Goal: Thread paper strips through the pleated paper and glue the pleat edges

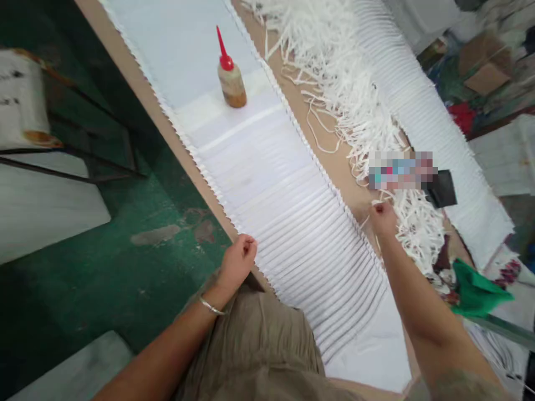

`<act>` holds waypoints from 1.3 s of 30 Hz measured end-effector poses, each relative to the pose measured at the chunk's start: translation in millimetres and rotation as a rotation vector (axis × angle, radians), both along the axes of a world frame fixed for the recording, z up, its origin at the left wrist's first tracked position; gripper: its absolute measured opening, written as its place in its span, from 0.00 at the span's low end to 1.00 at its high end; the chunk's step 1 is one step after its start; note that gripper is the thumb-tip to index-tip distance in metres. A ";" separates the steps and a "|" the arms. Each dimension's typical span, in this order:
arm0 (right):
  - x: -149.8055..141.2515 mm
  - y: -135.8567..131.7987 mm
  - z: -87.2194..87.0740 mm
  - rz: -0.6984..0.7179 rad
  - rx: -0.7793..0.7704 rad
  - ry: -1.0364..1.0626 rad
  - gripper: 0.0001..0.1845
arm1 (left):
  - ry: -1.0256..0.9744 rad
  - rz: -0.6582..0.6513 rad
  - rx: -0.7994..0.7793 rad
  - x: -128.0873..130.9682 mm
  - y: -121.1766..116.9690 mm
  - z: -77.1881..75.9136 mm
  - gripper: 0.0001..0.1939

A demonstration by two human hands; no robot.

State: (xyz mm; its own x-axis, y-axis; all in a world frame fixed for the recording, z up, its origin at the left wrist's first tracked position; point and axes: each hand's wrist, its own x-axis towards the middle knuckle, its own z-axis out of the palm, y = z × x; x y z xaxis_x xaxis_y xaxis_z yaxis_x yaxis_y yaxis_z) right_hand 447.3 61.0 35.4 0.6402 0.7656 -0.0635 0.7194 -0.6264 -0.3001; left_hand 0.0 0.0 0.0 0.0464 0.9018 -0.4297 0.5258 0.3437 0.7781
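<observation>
A long row of overlapping white sheets (292, 223) runs diagonally over the table, layered in many narrow ridges near me. My left hand (240, 259) is closed in a pinch at the row's left edge; whatever is between its fingertips is too small to make out. Beyond the opposite edge, my right hand (383, 219) is closed, with a thin white strip (365, 219) at its fingertips. Beside that hand lies a long heap of loose white strips (334, 67). Farther up the row, a bottle (232, 84) with a red pointed nozzle and brownish contents stands on the sheets.
The brown tabletop (140, 92) shows along the row's edges. A second row of layered white sheets (438, 122) lies to the right. Near it are a dark flat object (442, 189) and a green cloth or bag (476, 289). A metal-framed stand (96, 106) is on the left, above a green floor (167, 284).
</observation>
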 end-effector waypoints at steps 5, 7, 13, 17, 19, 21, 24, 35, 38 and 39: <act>-85.1 -51.1 17.7 0.451 -0.211 0.546 0.09 | -0.282 -0.168 0.100 43.8 -2.3 29.4 0.11; -123.5 -64.7 35.2 0.690 -0.294 0.665 0.08 | -0.446 -0.251 0.108 61.3 -2.0 43.1 0.16; -174.5 -75.7 75.1 0.888 -0.321 0.737 0.08 | -0.624 -0.436 -0.270 71.1 -3.0 62.0 0.15; -168.8 -75.0 68.3 0.816 -0.412 0.866 0.19 | -0.637 -0.308 -0.344 56.4 -11.8 59.7 0.10; -167.3 -73.2 62.1 0.813 -0.487 0.888 0.21 | -0.612 -0.271 -0.317 50.8 -15.5 57.6 0.09; -164.7 -68.3 57.5 0.819 -0.522 0.839 0.22 | -0.556 -0.265 -0.287 43.8 -17.2 53.1 0.09; -152.9 -53.8 53.5 0.796 -0.492 0.686 0.23 | -0.455 -0.237 -0.254 25.6 -16.8 39.4 0.10; -103.0 16.1 25.6 0.736 -0.337 0.414 0.21 | -0.248 0.060 -0.209 -21.9 3.7 -3.0 0.08; -93.4 34.2 17.2 0.618 -0.295 0.375 0.22 | -0.162 0.114 -0.179 -20.1 11.4 -9.4 0.09; -89.4 40.3 14.6 0.590 -0.282 0.368 0.23 | -0.133 0.126 -0.167 -19.2 13.9 -11.4 0.09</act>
State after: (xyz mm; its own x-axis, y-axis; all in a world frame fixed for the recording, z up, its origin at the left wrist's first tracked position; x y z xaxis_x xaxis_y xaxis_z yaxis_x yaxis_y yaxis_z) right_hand 357.9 101.3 50.0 0.0284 0.8981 -0.4388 0.8438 -0.2569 -0.4711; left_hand -19.2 13.9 -11.4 0.0041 0.8210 -0.5709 0.3671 0.5298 0.7646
